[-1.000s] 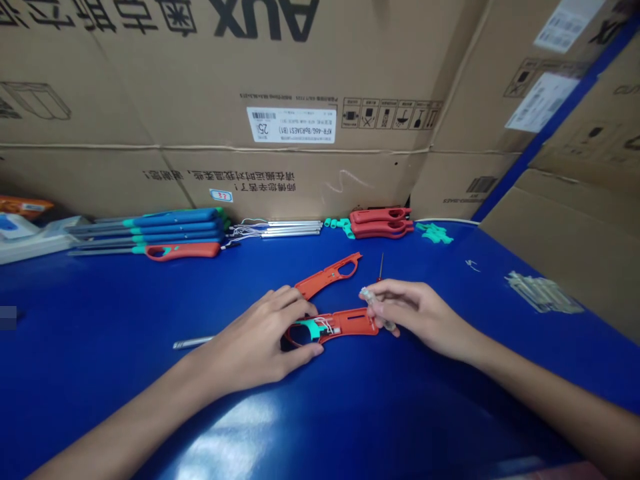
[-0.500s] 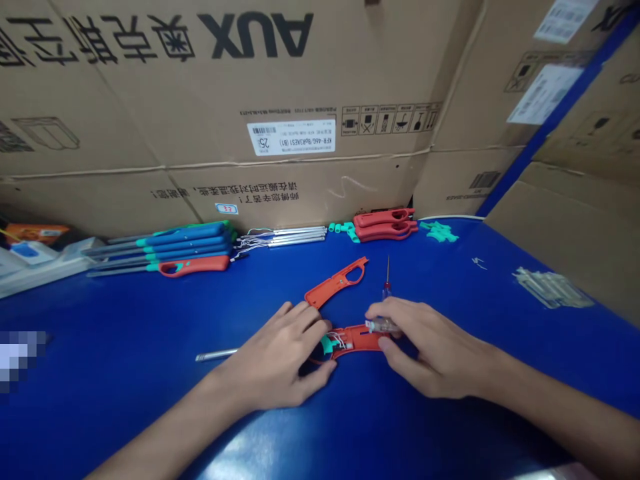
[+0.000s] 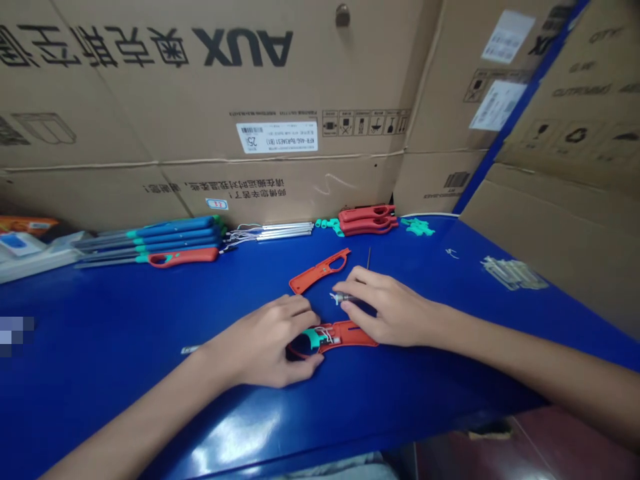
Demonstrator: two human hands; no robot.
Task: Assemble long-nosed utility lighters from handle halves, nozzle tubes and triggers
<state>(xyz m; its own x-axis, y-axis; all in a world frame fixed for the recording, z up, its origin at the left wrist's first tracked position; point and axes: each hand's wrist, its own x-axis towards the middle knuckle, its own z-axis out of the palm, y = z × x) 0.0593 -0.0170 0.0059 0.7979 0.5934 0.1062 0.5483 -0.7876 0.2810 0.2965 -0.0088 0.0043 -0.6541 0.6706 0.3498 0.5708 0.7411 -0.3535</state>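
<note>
My left hand [image 3: 275, 337] is closed on the trigger end of an orange-red lighter shell half [image 3: 353, 332] lying on the blue table. Inside that shell sit a teal trigger [image 3: 313, 338] and white wires [image 3: 327, 333]. In my right hand [image 3: 387, 303], a small clear tank with a pale valve tip [image 3: 341, 298] is pinched between thumb and fingers, just beyond the shell. A metal rod [image 3: 190, 349] pokes out past my left wrist. The other orange shell half [image 3: 319, 271] lies open side up further back. Behind my right hand shows a screwdriver shaft [image 3: 369, 258]; its handle is hidden.
Along the cardboard wall [image 3: 175, 133] lie stacked blue lighters [image 3: 175, 233], metal tubes with wires [image 3: 285, 231], red shells [image 3: 367, 220] and teal triggers [image 3: 417, 227]. Several clear tanks [image 3: 515, 273] lie at the right. The table's front edge [image 3: 310, 451] shows below.
My right hand has lifted the clear tank off the shell and moved it toward the table's far side. My left hand stays on the shell. The whole view has shifted.
</note>
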